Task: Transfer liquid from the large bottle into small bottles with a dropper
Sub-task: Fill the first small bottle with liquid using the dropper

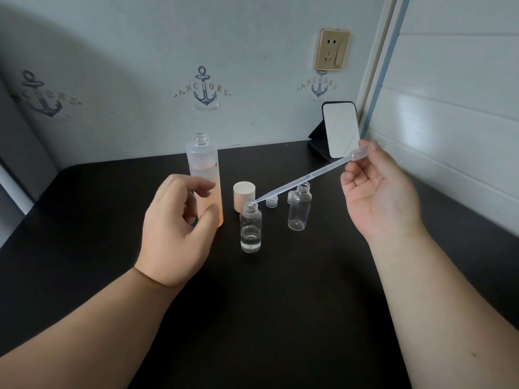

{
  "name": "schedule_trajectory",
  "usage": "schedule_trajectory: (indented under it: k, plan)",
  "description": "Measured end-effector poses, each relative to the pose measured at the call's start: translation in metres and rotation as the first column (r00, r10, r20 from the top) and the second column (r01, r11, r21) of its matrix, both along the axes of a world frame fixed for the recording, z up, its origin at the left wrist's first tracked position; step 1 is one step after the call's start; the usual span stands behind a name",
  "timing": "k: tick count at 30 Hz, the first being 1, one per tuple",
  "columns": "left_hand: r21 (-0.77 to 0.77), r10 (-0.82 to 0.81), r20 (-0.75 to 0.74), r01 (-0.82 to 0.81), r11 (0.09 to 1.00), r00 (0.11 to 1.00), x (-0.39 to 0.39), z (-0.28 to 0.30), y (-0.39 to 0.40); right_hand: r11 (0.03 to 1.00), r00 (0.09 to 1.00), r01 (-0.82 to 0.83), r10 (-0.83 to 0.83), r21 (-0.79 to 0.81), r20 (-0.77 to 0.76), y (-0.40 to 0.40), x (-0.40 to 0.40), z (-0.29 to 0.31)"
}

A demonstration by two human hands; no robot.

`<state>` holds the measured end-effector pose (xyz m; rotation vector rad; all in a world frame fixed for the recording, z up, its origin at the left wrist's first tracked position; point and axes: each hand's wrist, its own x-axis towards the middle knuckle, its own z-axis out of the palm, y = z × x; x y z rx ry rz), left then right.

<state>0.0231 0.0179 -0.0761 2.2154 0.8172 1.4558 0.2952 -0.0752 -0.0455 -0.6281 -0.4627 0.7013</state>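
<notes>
The right hand (379, 192) pinches the bulb of the dropper (306, 179), whose tip rests in the mouth of the near small bottle (250, 228) on the black worktop (252, 318). The left hand (177, 228), fingers loosely curled and holding nothing, hovers in front of the open large bottle (204, 175). A second small bottle (299, 207) stands to the right, a cap (243, 195) behind.

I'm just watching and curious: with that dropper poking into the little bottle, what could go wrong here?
1. Nobody steadies the small bottle: the left hand hovers beside the large bottle. A nudge from the dropper might tip it.
2. The right hand pinches the dropper far from its tip, which sits just at the narrow mouth, so drops could miss onto the table.
3. The large bottle stands open near the left hand, so a bump could spill it.
</notes>
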Motion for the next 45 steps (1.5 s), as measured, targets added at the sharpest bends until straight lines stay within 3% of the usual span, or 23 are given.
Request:
schedule_trajectory:
  k: [3, 7, 11, 45]
  plan:
    - [-0.123, -0.121, -0.057, 0.113, 0.986, 0.991, 0.002, 0.000, -0.002, 1.000, 1.000, 0.004, -0.004, 0.000, -0.007, 0.001, 0.000, 0.000]
    - [-0.229, -0.269, -0.259, 0.212, 0.950, 0.928, 0.009, -0.001, 0.001, 1.000, 1.000, 0.008, -0.008, -0.004, -0.008, 0.001, 0.000, -0.001]
    - [-0.209, -0.289, -0.431, 0.217, 0.954, 0.855, 0.017, -0.006, 0.003, 1.000, 1.000, 0.008, -0.008, -0.001, -0.010, 0.001, 0.001, -0.001]
    - [-0.207, -0.323, -0.418, 0.257, 0.944, 0.849, 0.016, -0.014, 0.016, 0.997, 0.997, 0.067, -0.068, -0.031, -0.036, -0.002, 0.003, 0.004]
